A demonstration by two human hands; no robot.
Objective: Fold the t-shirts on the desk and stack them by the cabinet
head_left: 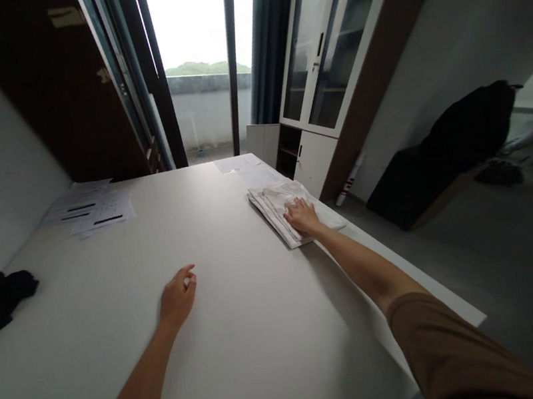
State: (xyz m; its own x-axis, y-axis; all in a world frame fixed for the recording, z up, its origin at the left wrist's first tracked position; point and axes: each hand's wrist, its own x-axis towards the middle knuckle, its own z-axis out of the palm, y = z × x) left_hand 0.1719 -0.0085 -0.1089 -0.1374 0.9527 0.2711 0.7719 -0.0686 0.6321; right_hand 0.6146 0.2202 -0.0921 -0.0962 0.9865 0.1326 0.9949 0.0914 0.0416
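Folded white cloth (274,210): on the bench (248,337), between one and two o'clock from its middle, one corner close to the three-o'clock edge.
Right hand (302,216): fingers spread on the cloth; I cannot tell whether the grip pinches any layer.
Left hand (178,298): fingers loosely curled, grip empty, eight o'clock from the cloth.
Edge risk: a push toward three o'clock could carry that corner overboard.
Fold risk: dragging fingertips might rumple the upper layers.
Paper sheets (261,174): eleven o'clock, near; sliding cloth could ruffle them.
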